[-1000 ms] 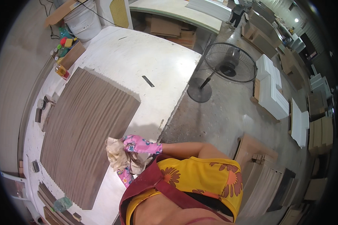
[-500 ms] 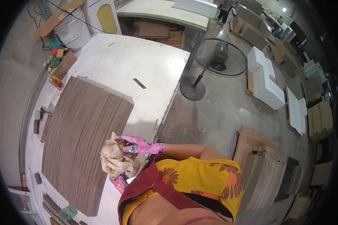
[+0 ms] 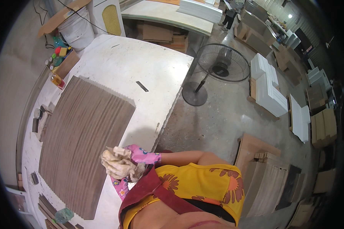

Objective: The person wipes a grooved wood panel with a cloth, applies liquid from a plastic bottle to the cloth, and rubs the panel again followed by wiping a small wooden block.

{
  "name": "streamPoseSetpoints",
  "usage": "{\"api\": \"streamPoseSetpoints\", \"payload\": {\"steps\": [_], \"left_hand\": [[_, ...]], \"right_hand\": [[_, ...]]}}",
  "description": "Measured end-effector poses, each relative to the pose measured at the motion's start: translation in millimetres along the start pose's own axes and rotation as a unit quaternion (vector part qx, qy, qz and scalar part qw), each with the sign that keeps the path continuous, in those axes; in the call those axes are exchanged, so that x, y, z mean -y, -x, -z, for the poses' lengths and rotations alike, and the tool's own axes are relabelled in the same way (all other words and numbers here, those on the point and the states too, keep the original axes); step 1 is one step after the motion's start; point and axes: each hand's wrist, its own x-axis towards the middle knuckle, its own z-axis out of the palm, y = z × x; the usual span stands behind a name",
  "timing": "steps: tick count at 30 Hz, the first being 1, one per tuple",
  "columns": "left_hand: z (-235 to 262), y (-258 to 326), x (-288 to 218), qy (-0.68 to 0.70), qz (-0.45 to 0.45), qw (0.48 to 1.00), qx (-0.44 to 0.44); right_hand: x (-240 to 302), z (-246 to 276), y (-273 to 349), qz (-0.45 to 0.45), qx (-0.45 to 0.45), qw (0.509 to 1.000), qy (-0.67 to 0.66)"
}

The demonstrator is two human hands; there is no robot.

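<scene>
While the half-second before had shown the right hand's (image 3: pixel 144 154) fingers spread along the top of the crumpled cream cloth (image 3: pixel 120 165), they had now sunk into its folds, and the cloth had been bunched differently. The right hand gripped it from the side in its pink flowered glove. The left hand (image 3: pixel 120 186), gloved alike, was beneath the cloth; its fingers were hidden, so I could not tell how they were set. The cloth hung in front of the red apron (image 3: pixel 141 189), over the near right side of the stack of brown boards (image 3: pixel 86 141), which lay as before.

The table's (image 3: pixel 162 63) right edge ran down from the far corner to just beside the right wrist, with grey floor (image 3: pixel 195 128) past it, as far as the standing fan (image 3: pixel 222 65). Beyond the boards, white tabletop stretched broadly, bearing a dark strip (image 3: pixel 142 86). Between the boards and the apron, only a narrower white band showed. At the left, the orange-red bottle (image 3: pixel 57 81) and the greenish clear bottle (image 3: pixel 64 215) stood close to the stack's ends.
</scene>
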Motion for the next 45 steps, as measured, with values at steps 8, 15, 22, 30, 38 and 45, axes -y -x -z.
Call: {"api": "streamPoseSetpoints", "payload": {"steps": [8, 15, 22, 30, 38, 45], "left_hand": [[9, 3, 3, 0.002, 0.002, 1.0, -0.012], [12, 2, 6, -0.001, 0.004, 1.0, -0.009], [17, 0, 7, -0.005, 0.005, 1.0, -0.009], [22, -3, 7, -0.008, 0.003, 1.0, -0.009], [33, -4, 7, -0.012, 0.001, 1.0, -0.017], [35, 0, 9, -0.017, -0.002, 1.0, -0.017]], "right_hand": [[32, -30, 4, 0.117, 0.154, 0.981, 0.007], [27, -28, -2, 0.094, 0.072, 0.993, -0.029], [37, -47, 1, 0.369, 0.16, 0.889, 0.221], [62, -53, 17, 0.151, 0.267, 0.951, 0.021], [64, -48, 2, 0.16, 0.249, 0.955, 0.005], [76, -17, 13, 0.025, 0.135, 0.983, -0.125]]}}
